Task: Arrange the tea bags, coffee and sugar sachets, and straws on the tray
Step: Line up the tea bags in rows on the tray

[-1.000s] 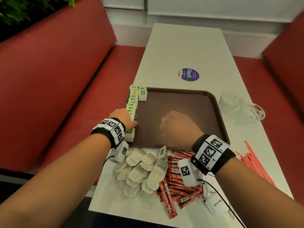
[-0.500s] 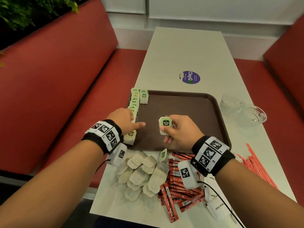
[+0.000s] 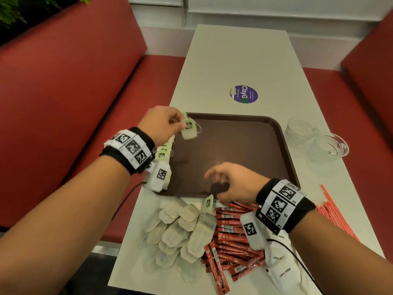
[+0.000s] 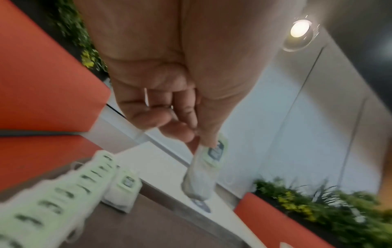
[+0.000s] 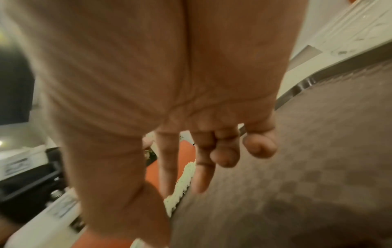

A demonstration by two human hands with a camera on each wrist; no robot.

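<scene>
My left hand (image 3: 180, 124) pinches a tea bag (image 3: 188, 130) by its green tag, hanging it over the far left corner of the brown tray (image 3: 282, 145); in the left wrist view the tea bag (image 4: 203, 171) dangles below my left hand (image 4: 197, 137). A row of tea bags (image 3: 163, 152) lines the tray's left edge, and the same row (image 4: 63, 193) runs along the left wrist view. My right hand (image 3: 214, 179) hovers over the tray's near edge with loose fingers (image 5: 201, 167) and holds nothing. Loose tea bags (image 3: 180, 228), red sachets (image 3: 231, 237), white sugar sachets (image 3: 282, 271) and red straws (image 3: 336, 213) lie on the table.
Two clear glass dishes (image 3: 316, 141) stand right of the tray. A purple sticker (image 3: 243, 94) marks the white table (image 3: 234, 56) beyond it. Red bench seats (image 3: 63, 92) flank the table on both sides.
The tea bag passed from my right hand to my left, which carried it to the tray's far left corner. My right hand drew back toward the near edge, empty.
</scene>
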